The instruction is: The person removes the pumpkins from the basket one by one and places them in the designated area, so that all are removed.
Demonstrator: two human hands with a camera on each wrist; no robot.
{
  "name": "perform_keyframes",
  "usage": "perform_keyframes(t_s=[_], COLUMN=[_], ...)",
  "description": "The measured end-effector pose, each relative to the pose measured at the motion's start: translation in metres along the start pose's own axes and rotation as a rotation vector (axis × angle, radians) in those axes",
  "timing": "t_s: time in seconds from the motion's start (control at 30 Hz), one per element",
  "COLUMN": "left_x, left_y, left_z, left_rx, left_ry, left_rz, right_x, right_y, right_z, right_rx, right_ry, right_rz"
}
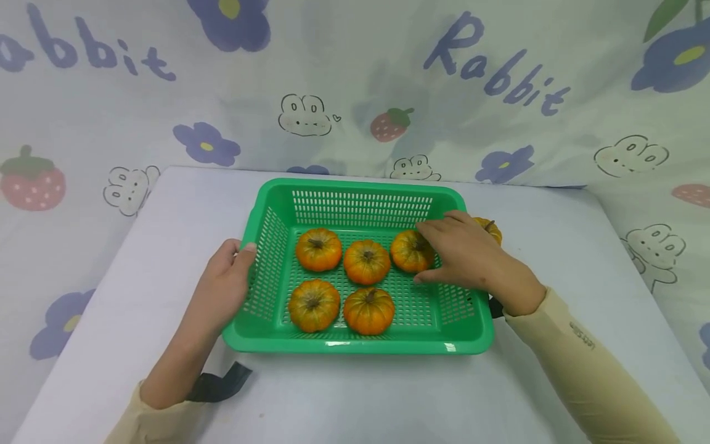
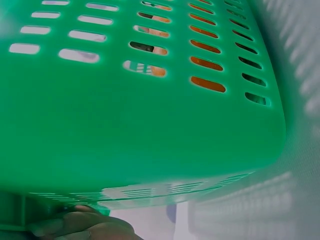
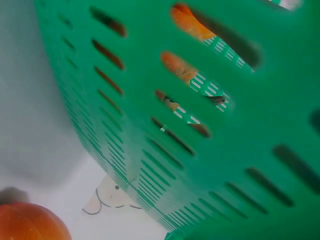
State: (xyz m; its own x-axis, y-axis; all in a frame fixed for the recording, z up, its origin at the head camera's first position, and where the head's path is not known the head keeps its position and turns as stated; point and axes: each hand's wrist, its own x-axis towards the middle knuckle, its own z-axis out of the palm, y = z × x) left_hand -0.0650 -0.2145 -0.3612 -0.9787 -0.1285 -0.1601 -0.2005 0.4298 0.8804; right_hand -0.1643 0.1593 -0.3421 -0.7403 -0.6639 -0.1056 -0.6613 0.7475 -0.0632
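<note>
A green plastic basket (image 1: 355, 346) with slotted walls stands on the white-covered table. My left hand (image 1: 224, 287) grips its left rim, thumb on top; part of that hand (image 2: 95, 227) also shows low in the left wrist view. Inside lie several small orange pumpkins (image 1: 367, 262). My right hand (image 1: 463, 250) reaches over the right rim, with fingers and thumb spread at the right side of the back-right pumpkin (image 1: 409, 251). Its thumb tip stands slightly off that pumpkin. The right wrist view shows orange through the slots of the basket wall (image 3: 135, 125).
Another pumpkin (image 1: 489, 230) sits outside the basket at the right, partly behind my right hand. An orange pumpkin (image 3: 30, 222) also shows low in the right wrist view. Behind the table (image 1: 554, 246) hangs a printed cloth (image 1: 355, 74). A black strap (image 1: 222, 383) hangs at my left wrist.
</note>
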Motion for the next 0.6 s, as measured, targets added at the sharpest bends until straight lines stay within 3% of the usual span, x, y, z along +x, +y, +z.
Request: perform_keyframes(t_s=[0.6], left_x=[0.0015], left_y=[0.0007], left_z=[-0.0003], left_rx=[0.000], left_ry=[-0.003], left_rz=[-0.021], right_x=[0.0052], right_y=[-0.0023], right_z=[0.0071], right_rx=[-0.106], right_ry=[-0.021], right_rz=[0.026])
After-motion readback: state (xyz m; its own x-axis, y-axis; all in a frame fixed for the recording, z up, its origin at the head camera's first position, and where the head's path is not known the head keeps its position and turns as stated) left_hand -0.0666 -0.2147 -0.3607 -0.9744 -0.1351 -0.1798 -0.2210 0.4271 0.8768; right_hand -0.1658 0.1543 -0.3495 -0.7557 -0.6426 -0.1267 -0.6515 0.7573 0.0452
